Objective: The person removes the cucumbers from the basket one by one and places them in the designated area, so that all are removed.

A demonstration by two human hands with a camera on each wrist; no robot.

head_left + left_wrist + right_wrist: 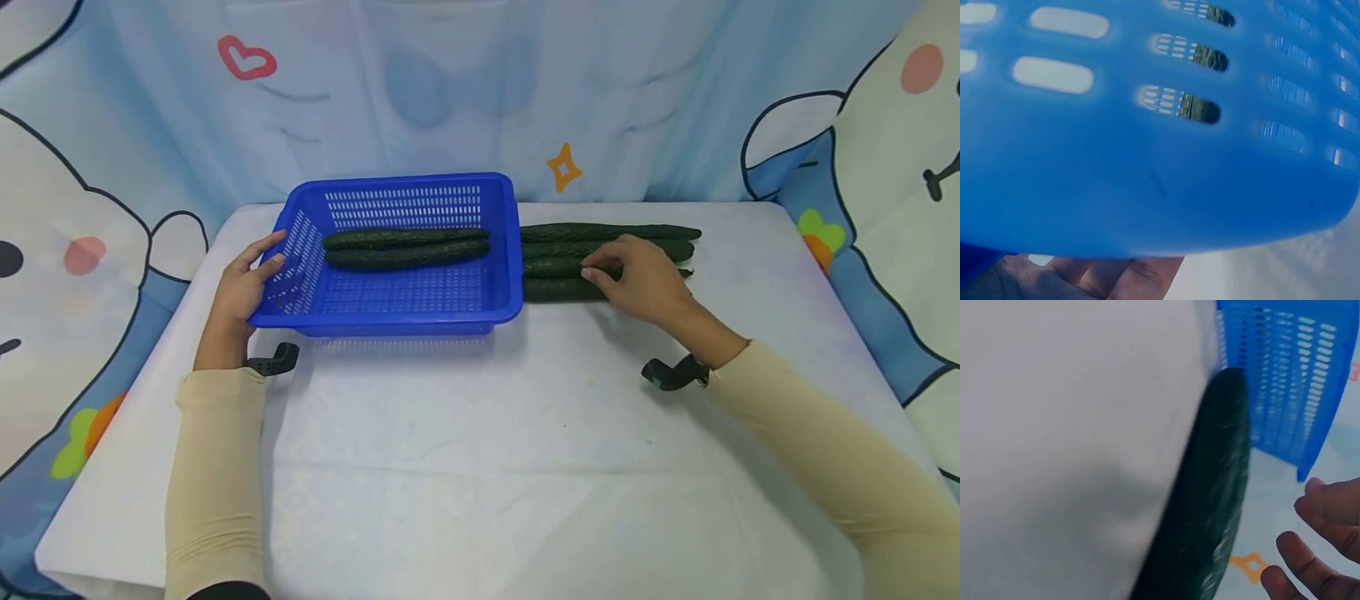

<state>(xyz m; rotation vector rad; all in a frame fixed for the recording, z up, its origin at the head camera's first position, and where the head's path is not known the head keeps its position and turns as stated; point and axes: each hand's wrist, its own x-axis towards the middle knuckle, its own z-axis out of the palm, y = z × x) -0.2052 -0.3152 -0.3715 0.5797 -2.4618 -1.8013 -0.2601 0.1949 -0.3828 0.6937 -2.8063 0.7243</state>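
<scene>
A blue plastic basket (pixel 405 327) with slotted walls stands on the table, two dark green cucumbers (pixel 408 255) lying side by side in it. My left hand (pixel 238 287) holds the basket's left end at the rim; in the left wrist view its fingers (pixel 1141 278) show below the basket wall. Several more cucumbers (pixel 562 290) lie in a row to the right, their left ends against or behind the basket. Over this row hovers my right hand (pixel 637 279), its fingers loosely bent and holding nothing. The right wrist view shows one cucumber (pixel 1204 500) close up, apart from the fingertips (pixel 1288 540).
A white cloth covers the table (pixel 480 467). Behind it hangs a light blue curtain (pixel 450 100) with cartoon prints, reaching down both sides. Each wrist wears a black strap-on device (pixel 671 373).
</scene>
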